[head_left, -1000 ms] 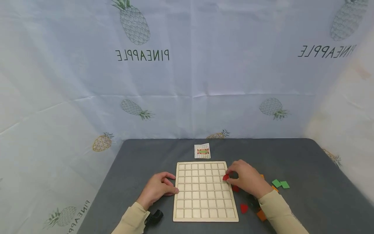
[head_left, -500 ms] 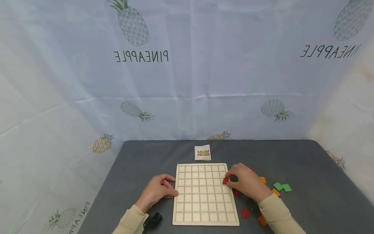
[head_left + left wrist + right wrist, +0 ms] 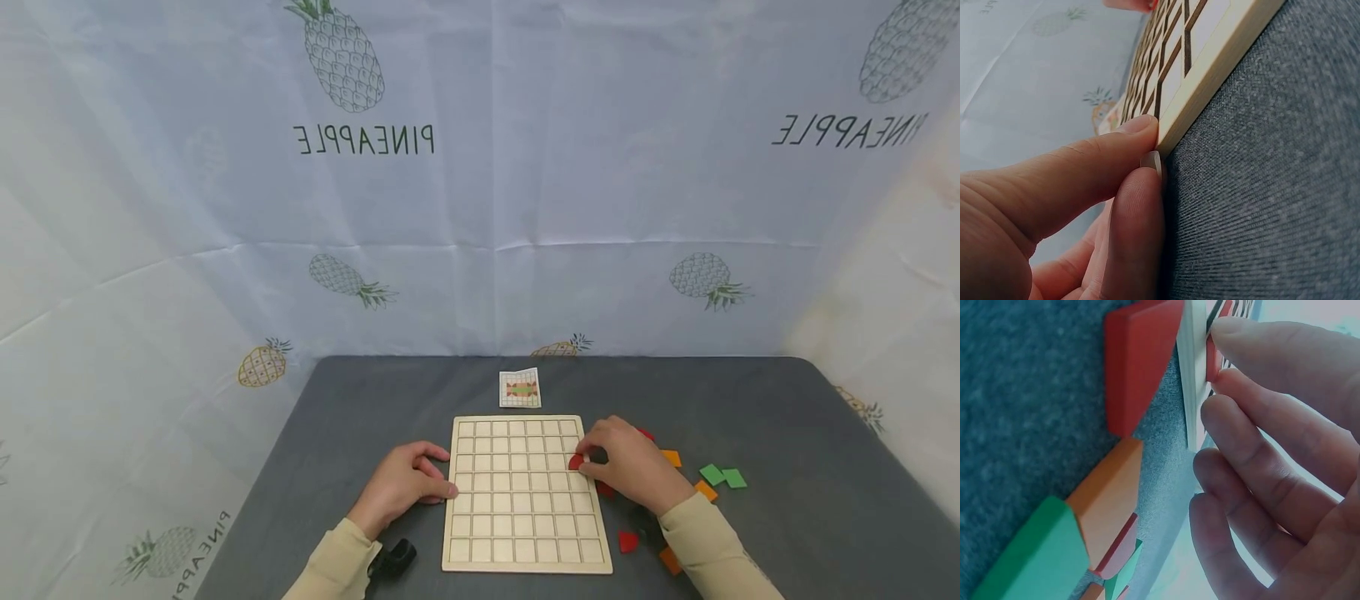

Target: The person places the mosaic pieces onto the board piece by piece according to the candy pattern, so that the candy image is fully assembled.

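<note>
A pale wooden grid board [image 3: 525, 503] lies flat on the dark table. At its left edge rests my left hand [image 3: 405, 483], thumb on the rim and forefinger against the side, as the left wrist view shows. My right hand [image 3: 633, 467] reaches over the right edge and pinches a red tile [image 3: 576, 462] between thumb and forefinger. That tile sits over the right-hand column, in the third row from the top. In the right wrist view the thumb presses on the red tile [image 3: 1212, 359] while the other fingers curl loosely beside the board.
Beside the board's right edge lie loose red [image 3: 627, 542], orange [image 3: 671, 560] and green tiles [image 3: 734, 478], some partly hidden by the right arm. Behind the board is a small pattern card [image 3: 520, 388]. A black device [image 3: 393, 558] sits by the left wrist. A pineapple-print curtain [image 3: 480, 192] hangs behind the table.
The red tile and the right hand have shifted slightly left on the board's right-hand column. The left hand stays at the left edge. The head view has tilted a little.
</note>
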### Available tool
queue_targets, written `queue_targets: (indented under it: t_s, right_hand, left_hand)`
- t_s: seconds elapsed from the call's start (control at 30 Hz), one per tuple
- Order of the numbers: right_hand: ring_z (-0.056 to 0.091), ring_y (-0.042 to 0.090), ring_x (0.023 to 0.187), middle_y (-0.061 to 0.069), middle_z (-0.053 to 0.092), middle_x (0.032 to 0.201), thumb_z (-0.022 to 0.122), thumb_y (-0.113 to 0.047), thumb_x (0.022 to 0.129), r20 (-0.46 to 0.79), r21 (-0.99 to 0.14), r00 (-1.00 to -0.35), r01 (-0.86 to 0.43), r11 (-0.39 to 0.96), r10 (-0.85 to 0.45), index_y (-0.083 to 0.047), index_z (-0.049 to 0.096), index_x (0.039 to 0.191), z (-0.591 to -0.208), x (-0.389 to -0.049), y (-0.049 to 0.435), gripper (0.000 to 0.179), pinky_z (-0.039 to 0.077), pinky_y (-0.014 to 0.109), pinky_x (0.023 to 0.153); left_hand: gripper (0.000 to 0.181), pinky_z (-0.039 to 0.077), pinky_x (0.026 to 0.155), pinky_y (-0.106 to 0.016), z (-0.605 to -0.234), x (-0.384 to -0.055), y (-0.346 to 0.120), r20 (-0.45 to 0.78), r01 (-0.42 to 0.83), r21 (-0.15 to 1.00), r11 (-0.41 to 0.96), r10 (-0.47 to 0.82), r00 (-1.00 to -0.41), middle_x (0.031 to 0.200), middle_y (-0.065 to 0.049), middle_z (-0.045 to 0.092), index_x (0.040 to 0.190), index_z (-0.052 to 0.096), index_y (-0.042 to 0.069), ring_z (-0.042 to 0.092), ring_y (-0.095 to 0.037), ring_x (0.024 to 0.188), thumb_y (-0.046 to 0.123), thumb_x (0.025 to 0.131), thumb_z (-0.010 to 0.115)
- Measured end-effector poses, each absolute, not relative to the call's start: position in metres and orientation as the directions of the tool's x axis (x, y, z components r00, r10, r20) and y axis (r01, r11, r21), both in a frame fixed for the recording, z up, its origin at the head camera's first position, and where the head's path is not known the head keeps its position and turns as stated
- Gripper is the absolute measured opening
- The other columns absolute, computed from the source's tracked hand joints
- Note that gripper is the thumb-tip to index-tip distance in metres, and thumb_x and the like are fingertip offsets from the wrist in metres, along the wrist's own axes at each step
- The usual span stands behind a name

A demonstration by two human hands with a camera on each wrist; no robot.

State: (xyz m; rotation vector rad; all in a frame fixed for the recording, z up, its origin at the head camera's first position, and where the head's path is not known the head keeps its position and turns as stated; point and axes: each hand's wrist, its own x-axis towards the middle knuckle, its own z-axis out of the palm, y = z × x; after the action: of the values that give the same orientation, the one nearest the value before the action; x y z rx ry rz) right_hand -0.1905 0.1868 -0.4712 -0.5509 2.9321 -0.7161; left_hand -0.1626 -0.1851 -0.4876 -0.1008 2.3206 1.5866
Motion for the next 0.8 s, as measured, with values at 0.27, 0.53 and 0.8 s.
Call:
queue_targets:
  t_s: [0.27, 0.53, 0.8]
  right_hand:
    - [0.054, 0.009, 0.093, -0.011, 0.066, 0.092, 0.092, -0.019, 0.088, 0.018, -0.451, -0.929, -0.339, 0.826, -0.371, -0.024, 0.082, 0.098, -0.469, -0.189, 0.186, 0.015, 0.055, 0.028, 0.073]
    - [0.059, 0.013, 0.096, -0.008, 0.069, 0.097, 0.090, -0.022, 0.090, 0.060, -0.437, -0.930, -0.351, 0.828, -0.363, -0.021, 0.082, 0.104, -0.466, -0.185, 0.197, 0.016, 0.056, 0.031, 0.075]
    - [0.056, 0.010, 0.095, -0.012, 0.068, 0.098, 0.091, -0.026, 0.089, 0.059, -0.361, -0.927, -0.366, 0.858, -0.371, -0.023, 0.083, 0.104, -0.449, -0.151, 0.234, 0.017, 0.055, 0.026, 0.072]
  left_hand:
    - [0.058, 0.068, 0.073, -0.038, -0.487, -0.162, -0.186, -0.289, -0.217, 0.900, 0.377, 0.144, -0.946, 0.089, -0.011, 0.073, 0.128, 0.071, 0.002, 0.073, -0.021, 0.074, 0.013, 0.078, 0.098]
    - [0.057, 0.068, 0.074, -0.038, -0.488, -0.164, -0.184, -0.288, -0.209, 0.897, 0.388, 0.156, -0.945, 0.089, -0.011, 0.072, 0.129, 0.070, 0.002, 0.074, -0.022, 0.075, 0.014, 0.079, 0.096]
    - [0.059, 0.068, 0.075, -0.038, -0.488, -0.164, -0.186, -0.300, -0.231, 0.895, 0.382, 0.132, -0.945, 0.088, -0.011, 0.074, 0.128, 0.070, 0.002, 0.074, -0.022, 0.075, 0.013, 0.077, 0.097]
